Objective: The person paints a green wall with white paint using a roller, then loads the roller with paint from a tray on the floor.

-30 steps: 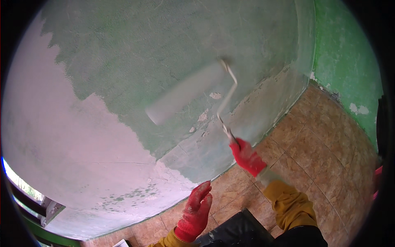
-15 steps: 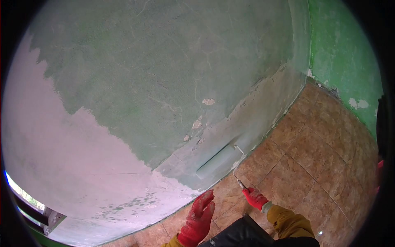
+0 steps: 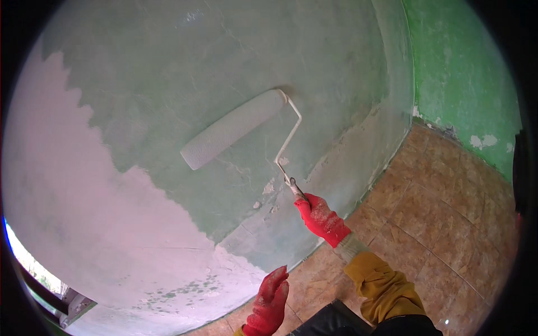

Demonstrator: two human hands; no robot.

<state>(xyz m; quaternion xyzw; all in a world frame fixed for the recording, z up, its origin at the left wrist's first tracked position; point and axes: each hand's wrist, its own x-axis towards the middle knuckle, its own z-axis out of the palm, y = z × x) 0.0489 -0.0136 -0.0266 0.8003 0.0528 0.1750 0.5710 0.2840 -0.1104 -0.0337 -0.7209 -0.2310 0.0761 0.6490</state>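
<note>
My right hand point(image 3: 323, 219), in a red glove, grips the handle of a paint roller point(image 3: 235, 127). Its bent wire frame runs up from the handle to a long white sleeve, which lies slantwise against or just in front of the wall point(image 3: 185, 73). Behind the roller the wall is greyish green, with fine cracks and small chipped spots. My left hand point(image 3: 269, 299), also red-gloved, is raised near the wall's foot with nothing in it. Its fingers are stretched out.
Whitish coating point(image 3: 140, 218) covers the wall's left and lower part, with green specks low down. A bright green wall point(image 3: 465, 73) with peeled patches meets it at the right corner. Brown tiles point(image 3: 414, 241) cover the floor. At the lower left edge is a bright window opening point(image 3: 33, 263).
My right hand has risen with the roller, bringing it from the wall's foot up to mid-wall. My left hand has stayed nearly where it was.
</note>
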